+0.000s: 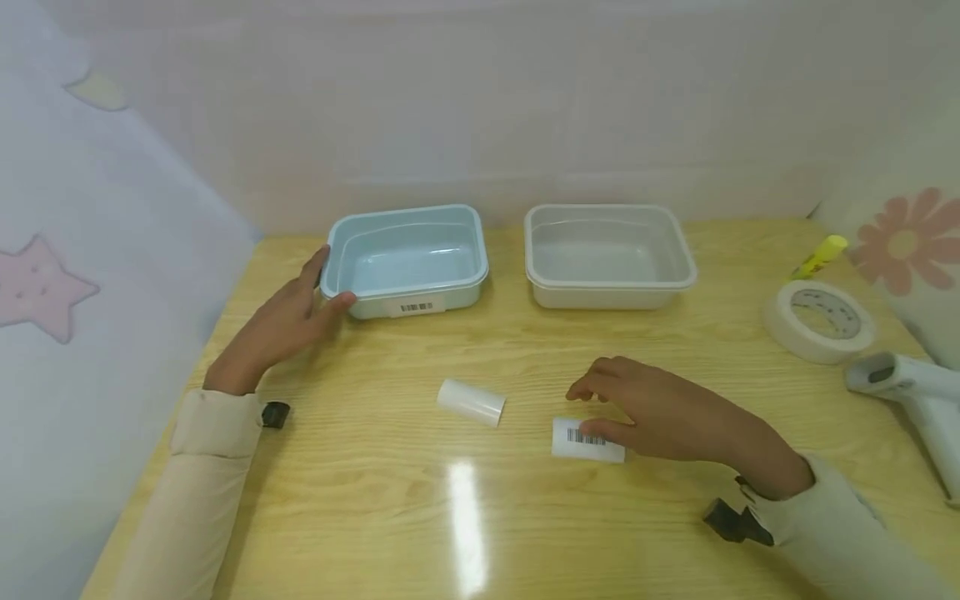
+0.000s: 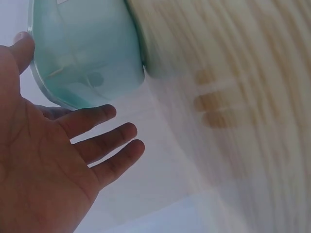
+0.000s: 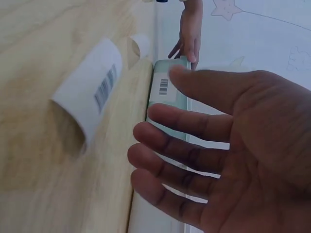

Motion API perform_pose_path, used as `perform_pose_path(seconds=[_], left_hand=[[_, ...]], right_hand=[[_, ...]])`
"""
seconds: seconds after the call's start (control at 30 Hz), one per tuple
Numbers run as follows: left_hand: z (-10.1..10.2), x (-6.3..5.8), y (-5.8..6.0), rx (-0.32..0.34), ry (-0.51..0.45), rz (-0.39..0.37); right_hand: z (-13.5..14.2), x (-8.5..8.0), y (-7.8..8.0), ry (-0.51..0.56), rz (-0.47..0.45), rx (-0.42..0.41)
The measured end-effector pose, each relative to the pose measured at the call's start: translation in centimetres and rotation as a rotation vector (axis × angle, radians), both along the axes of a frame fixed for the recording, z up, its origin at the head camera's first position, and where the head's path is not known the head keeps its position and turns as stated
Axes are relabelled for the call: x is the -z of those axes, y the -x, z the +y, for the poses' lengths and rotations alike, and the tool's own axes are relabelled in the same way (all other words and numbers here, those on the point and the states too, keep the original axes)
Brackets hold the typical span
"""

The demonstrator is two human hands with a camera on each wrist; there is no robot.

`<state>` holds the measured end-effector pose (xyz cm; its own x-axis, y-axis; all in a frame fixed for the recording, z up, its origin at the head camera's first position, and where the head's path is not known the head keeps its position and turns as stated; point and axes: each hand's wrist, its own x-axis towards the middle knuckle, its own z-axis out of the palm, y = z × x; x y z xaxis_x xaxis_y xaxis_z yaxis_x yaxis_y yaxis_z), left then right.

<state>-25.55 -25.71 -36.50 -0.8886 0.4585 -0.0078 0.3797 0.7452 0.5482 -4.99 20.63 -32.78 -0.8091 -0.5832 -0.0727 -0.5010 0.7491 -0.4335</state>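
Note:
At the back left, my left hand [image 1: 281, 329] touches the left end of a light blue plastic container [image 1: 408, 304], thumb at the front rim. Its fingers look fairly straight in the left wrist view, beside the container wall [image 2: 97, 53]. A barcode label [image 1: 423, 306] is stuck on the container's front. My right hand [image 1: 675, 417] hovers over a curled white barcode label [image 1: 566, 446] on the table; in the right wrist view its loosely bent fingers hold nothing and the label [image 3: 82, 92] lies apart from them. Another curled white label [image 1: 471, 402] lies left of it, no barcode showing.
A white plastic container [image 1: 611, 296] stands at the back, right of the blue one. On the right are a roll of white tape [image 1: 780, 329], a yellow marker [image 1: 819, 257] and a white handheld scanner [image 1: 926, 392]. A pale wall [image 1: 480, 108] rises behind the wooden table [image 1: 360, 500].

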Motion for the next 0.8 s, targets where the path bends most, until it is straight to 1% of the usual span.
perform_pose_path(seconds=[0.07, 0.13, 0.17, 0.2, 0.23, 0.27, 0.33, 0.37, 0.4, 0.43, 0.47, 0.5, 0.53, 0.57, 0.6, 0.63, 0.7, 0.73, 0.8], left_hand=[[0.0, 0.0, -0.1, 0.002, 0.008, 0.001], [0.1, -0.3, -0.3, -0.008, 0.028, 0.014], [0.2, -0.6, -0.5, -0.018, 0.048, 0.032], [0.4, -0.9, -0.8, -0.028, 0.072, 0.067], [0.6, -1.3, -1.1, -0.034, 0.093, 0.137], [1.0, -1.7, -1.5, -0.041, 0.108, 0.229], [1.8, -2.6, -2.4, -0.045, 0.102, 0.466], [2.3, -3.0, -2.9, -0.045, 0.09, 0.598], [3.0, -3.5, -3.4, -0.044, 0.058, 0.726], [3.8, -3.9, -4.0, -0.035, 0.025, 0.837], [4.7, -4.4, -4.6, -0.013, -0.011, 0.908], [5.8, -4.8, -5.3, 0.02, -0.047, 0.95], [6.9, -5.1, -6.1, 0.057, -0.079, 0.967], [8.0, -5.3, -6.9, 0.1, -0.094, 0.96], [9.2, -5.4, -7.7, 0.143, -0.11, 0.937], [10.4, -5.3, -8.6, 0.191, -0.115, 0.899], [12.7, -4.7, -10.3, 0.277, -0.109, 0.783], [13.8, -4.3, -11.2, 0.309, -0.096, 0.709], [15.6, -3.3, -12.8, 0.358, -0.07, 0.528]], right_hand=[[0.5, 0.7, -0.6, -0.019, -0.026, 0.019], [0.7, 1.3, -1.0, -0.042, -0.025, 0.027], [0.8, 1.7, -1.2, -0.051, -0.018, 0.025], [0.8, 2.0, -1.3, -0.061, -0.009, 0.021], [0.7, 2.3, -1.4, -0.064, 0.001, 0.016], [0.7, 2.6, -1.5, -0.069, 0.02, 0.007], [0.5, 3.1, -1.5, -0.08, 0.058, -0.014], [0.3, 3.3, -1.5, -0.082, 0.08, -0.024], [0.2, 3.4, -1.5, -0.085, 0.098, -0.03], [0.1, 3.6, -1.4, -0.085, 0.112, -0.031], [0.0, 3.7, -1.4, -0.084, 0.123, -0.031], [-0.1, 3.7, -1.4, -0.081, 0.126, -0.028], [-0.1, 3.8, -1.4, -0.076, 0.126, -0.022], [-0.1, 3.8, -1.3, -0.066, 0.125, -0.015], [-0.2, 3.9, -1.3, -0.06, 0.124, -0.01], [-0.2, 4.0, -1.3, -0.051, 0.126, -0.006], [-0.2, 4.2, -1.3, -0.031, 0.131, 0.008], [-0.3, 4.3, -1.2, -0.022, 0.134, 0.013], [-0.4, 4.4, -1.2, -0.011, 0.141, 0.02]])
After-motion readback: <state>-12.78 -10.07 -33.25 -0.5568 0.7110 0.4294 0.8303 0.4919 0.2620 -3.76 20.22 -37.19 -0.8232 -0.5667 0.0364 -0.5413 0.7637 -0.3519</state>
